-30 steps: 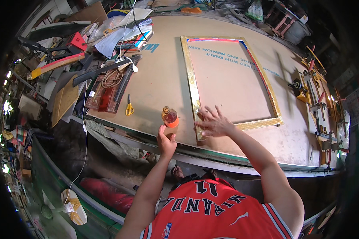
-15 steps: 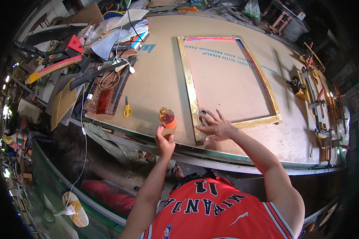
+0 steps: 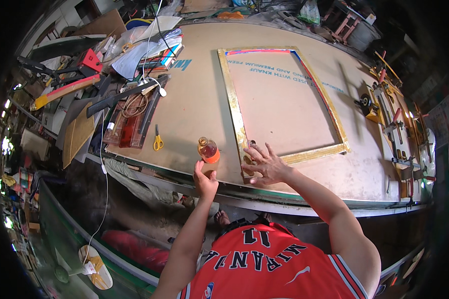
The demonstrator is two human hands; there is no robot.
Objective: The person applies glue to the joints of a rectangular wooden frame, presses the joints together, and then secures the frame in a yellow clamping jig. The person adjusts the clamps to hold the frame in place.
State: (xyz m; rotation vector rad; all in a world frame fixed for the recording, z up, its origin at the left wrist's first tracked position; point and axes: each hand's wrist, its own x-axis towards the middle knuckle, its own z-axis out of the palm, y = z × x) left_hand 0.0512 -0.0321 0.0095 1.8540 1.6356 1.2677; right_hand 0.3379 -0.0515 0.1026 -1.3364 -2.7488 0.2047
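frame [image 3: 233, 99] partly behind right hand [image 3: 269, 167], jersey [image 3: 267, 261] cut off below

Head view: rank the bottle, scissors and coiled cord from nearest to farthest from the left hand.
From the left hand:
1. Bottle, just beyond it.
2. Scissors, off to its left and a little beyond.
3. Coiled cord, farthest left and farthest back.

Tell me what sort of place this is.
It looks like a cluttered workshop: a gold-coloured frame lies on a large, board-topped worktable, with yellow-handled scissors to its left and red-handled tools along the right side.
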